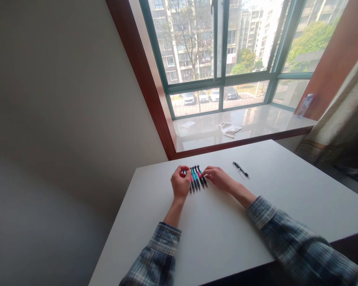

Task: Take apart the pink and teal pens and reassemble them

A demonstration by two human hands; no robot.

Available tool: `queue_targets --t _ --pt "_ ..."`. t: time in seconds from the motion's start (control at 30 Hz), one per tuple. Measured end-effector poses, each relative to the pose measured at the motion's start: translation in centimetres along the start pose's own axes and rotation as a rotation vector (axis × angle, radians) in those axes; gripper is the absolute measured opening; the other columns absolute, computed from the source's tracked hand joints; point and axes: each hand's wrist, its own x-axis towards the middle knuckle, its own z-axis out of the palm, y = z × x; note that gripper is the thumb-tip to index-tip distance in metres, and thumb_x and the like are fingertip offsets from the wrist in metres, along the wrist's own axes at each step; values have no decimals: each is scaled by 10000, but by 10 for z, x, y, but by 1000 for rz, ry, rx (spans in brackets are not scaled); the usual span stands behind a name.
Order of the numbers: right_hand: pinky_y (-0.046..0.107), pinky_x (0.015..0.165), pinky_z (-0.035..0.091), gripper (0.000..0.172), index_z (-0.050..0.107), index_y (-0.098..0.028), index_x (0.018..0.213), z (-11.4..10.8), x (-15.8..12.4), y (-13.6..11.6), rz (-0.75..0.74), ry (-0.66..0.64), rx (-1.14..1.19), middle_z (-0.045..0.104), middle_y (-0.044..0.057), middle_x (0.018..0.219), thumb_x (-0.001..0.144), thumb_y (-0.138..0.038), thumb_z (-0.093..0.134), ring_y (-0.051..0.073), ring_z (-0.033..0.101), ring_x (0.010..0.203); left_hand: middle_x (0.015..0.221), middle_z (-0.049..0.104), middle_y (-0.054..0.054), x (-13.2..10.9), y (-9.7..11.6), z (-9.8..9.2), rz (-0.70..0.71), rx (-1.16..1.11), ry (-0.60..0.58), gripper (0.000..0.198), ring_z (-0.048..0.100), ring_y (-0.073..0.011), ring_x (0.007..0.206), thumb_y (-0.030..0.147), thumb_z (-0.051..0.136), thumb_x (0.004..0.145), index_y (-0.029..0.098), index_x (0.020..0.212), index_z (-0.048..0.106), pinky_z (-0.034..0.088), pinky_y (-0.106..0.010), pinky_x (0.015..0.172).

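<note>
Several pens with black grips and teal, pink and dark barrels lie side by side in a row, their tips pointing toward me. At the left end of the row is my left hand, its fingers curled around the upper part of the leftmost pens; what lies inside the fingers is partly hidden. My right hand rests at the right end, fingers stretched and slightly bent, the fingertips touching the outermost pens.
A separate black pen lies on the white table to the right, with a thin pale strip beside it. Beyond the table, the windowsill holds a crumpled cloth, a paper and a clear bottle. A wall stands left.
</note>
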Motion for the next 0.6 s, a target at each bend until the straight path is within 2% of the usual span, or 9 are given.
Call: queue_targets --t 0.2,0.33,0.43,0.6 --pt "243 681 440 170 753 -229 947 -5 -2 -5 80 0 -71 697 33 876 968 -195 588 141 627 711 781 685 11 -1 3 0 -12 2 -1 70 570 -115 550 273 643 834 206 822 660 466 -220 532" --pt "248 670 412 79 719 -220 928 -6 -2 -14 191 25 -172 687 24 821 897 -281 680 145 607 681 816 697 5 -1 3 2 -18 -1 -23 71 577 -114 550 277 643 835 208 837 660 471 -222 531" --pt "259 660 401 163 700 -218 951 -5 -1 -21 262 20 -237 701 27 806 847 -342 722 163 613 677 817 699 3 0 2 2 -22 -6 -33 78 588 -116 551 285 641 840 210 844 659 481 -226 541" --pt "288 643 400 174 729 -201 948 -3 2 -28 391 -17 -320 745 85 806 862 -348 691 219 662 715 820 706 -3 3 3 2 -14 -4 -34 92 581 -118 550 303 645 837 213 838 666 481 -228 541"
